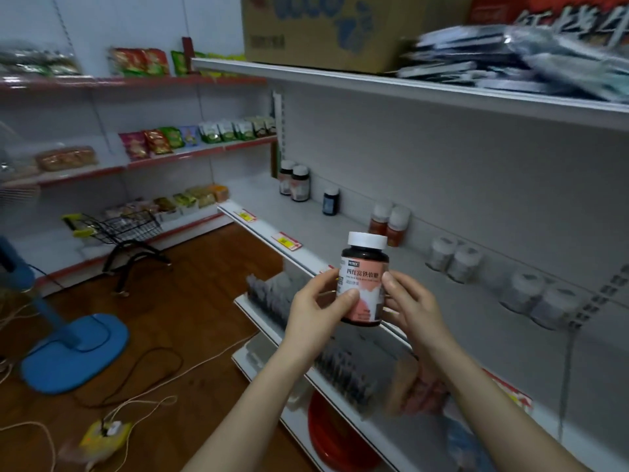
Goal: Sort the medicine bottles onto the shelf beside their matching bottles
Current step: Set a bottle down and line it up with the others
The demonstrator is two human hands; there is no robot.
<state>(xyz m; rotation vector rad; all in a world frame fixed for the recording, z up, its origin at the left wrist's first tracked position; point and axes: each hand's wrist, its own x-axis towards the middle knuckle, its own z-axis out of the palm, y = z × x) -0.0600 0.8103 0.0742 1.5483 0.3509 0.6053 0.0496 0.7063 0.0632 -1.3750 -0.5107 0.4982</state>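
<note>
I hold a dark bottle with a white cap and a pink label upright in front of the white shelf. My left hand grips its left side and my right hand its right side. Two bottles of the same kind stand at the shelf's far left end. Further right along the back stand a single dark blue bottle, two orange bottles, and several blurred pale white-capped bottles.
A cardboard box and dark packets lie on the top shelf. Lower shelves hold packets and a red basin. On the wooden floor are a blue fan base, cables and a small shopping cart. Snack shelves line the left wall.
</note>
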